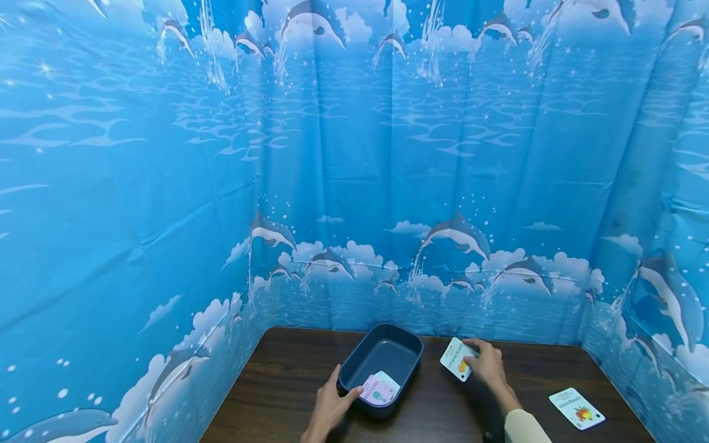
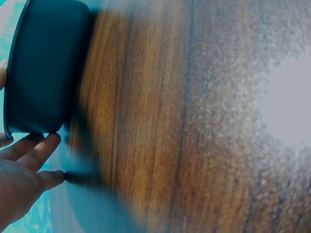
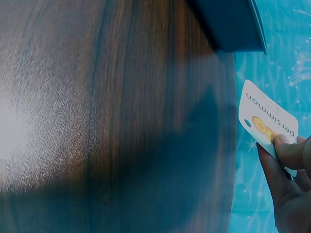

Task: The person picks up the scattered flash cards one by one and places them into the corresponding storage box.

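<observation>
A dark blue rectangular bin (image 1: 396,351) stands on the table, with a pink flash card (image 1: 375,390) and a white card (image 1: 390,383) lying inside at its near end. My left hand (image 1: 328,406) grips the bin's near left side, thumb over the rim and fingers along the outer wall (image 2: 46,68). To the right of the bin, my right hand (image 1: 488,367) pinches a white persimmon card (image 1: 455,359) between thumb and fingers. The card is held above the table, its printed face with orange fruit showing in the right wrist view (image 3: 267,114).
Another white card (image 1: 576,407), with a red and yellow fruit picture, lies at the right of the dark wooden table (image 1: 266,381). A blue dolphin-print curtain (image 1: 360,184) hangs behind the table and along both sides.
</observation>
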{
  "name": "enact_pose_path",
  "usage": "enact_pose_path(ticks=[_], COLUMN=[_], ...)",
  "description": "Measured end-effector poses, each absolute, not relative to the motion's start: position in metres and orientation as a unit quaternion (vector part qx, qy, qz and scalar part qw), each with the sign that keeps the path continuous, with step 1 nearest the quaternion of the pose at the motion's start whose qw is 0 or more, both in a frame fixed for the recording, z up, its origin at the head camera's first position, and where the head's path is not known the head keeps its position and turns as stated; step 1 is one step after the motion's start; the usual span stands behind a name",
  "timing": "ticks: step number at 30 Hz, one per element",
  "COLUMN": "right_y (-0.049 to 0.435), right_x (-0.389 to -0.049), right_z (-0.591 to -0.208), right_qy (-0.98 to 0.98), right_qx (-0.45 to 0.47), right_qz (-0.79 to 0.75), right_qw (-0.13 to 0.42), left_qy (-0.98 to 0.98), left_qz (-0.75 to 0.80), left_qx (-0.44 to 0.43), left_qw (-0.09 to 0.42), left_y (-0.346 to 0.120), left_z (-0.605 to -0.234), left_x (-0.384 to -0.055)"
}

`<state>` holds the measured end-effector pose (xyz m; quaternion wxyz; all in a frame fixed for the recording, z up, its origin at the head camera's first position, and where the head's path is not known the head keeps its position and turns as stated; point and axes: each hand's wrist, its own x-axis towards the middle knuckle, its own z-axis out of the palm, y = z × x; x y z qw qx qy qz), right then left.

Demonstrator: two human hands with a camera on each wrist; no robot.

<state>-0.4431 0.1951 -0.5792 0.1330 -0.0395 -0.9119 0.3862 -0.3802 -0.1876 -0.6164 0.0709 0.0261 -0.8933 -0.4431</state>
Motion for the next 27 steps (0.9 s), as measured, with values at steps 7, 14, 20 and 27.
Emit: enact_pose_path(ticks=[7, 14, 20, 27], right_y=[0.186, 0.174, 0.162, 0.154], right_x=[-0.445, -0.448, -0.449, -0.447], right_z=[-0.575, -0.569, -0.566, -0.566], right_qy=[-0.909, -0.904, -0.9, -0.898], right_qx=[-0.028, -0.021, -0.013, -0.01], right_qz=[0.392, 0.403, 0.41, 0.419], right_qw=[0.142, 0.14, 0.147, 0.135], left_qy=[-0.894, -0.893, -0.891, -0.891], left_qz=[-0.442, -0.445, -0.448, -0.448], left_qx=[0.023, 0.013, 0.014, 0.021], left_qw=[0.07, 0.069, 0.07, 0.065], left_y=[-0.188, -0.189, -0.19, -0.189], left_z=[-0.615, -0.613, -0.613, -0.615], left_x=[-0.382, -0.381, -0.38, -0.38])
